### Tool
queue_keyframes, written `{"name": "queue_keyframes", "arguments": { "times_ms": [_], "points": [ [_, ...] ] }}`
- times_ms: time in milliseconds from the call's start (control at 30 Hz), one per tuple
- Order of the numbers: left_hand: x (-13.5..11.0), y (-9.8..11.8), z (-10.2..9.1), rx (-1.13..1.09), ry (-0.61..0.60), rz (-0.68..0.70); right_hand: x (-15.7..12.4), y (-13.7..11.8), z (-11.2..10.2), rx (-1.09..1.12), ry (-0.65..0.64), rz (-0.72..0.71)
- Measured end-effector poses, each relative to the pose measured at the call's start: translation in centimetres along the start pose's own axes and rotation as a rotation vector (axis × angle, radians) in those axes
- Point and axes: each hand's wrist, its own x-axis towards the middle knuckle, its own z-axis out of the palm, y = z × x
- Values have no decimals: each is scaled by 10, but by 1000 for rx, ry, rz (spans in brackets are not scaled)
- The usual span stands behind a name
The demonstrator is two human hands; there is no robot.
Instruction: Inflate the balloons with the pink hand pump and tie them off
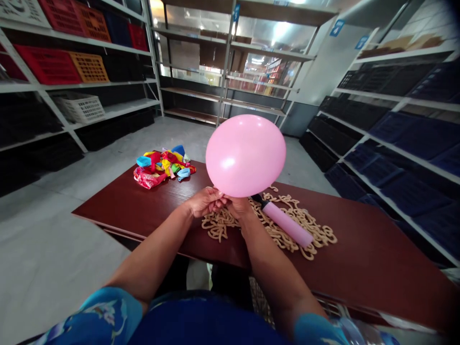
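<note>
A large inflated pink balloon (246, 155) stands above the table in front of me. At its lower left end, my left hand (206, 201) pinches the neck, its fingers closed. My right hand (237, 206) is right beside it, under the balloon, with its fingers partly hidden; it too is closed at the neck. Behind my right wrist, a pink balloon pump (288, 224) with a black end lies on a spread of tan curly strands (319, 232). At the left of the table is a pile of uninflated, many-coloured balloons (161, 165).
The dark red-brown table (362, 249) reaches from left to right before me. Shelves with red, orange and white crates (84, 107) stand at the left. Dark blue and black bins (406, 158) fill the right shelves. A tall metal rack (226, 62) stands at the back.
</note>
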Motion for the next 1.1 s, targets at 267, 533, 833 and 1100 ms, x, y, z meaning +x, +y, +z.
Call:
{"name": "queue_keyframes", "arguments": {
  "times_ms": [267, 533, 833, 1100],
  "points": [
    [-4, -3, -12, 75, -42, 4, -4, -5, -2, -65, -61, 32],
    [-2, 6, -31, 37, 207, 224, 1, -2, -1, -467, 159, -323],
    [-20, 26, -48, -220, 236, 340, -6, -11, -11, -1242, 13, -430],
    [-23, 19, -50, -209, 291, 343, -5, -9, -14, -884, 195, -361]
  ]
}}
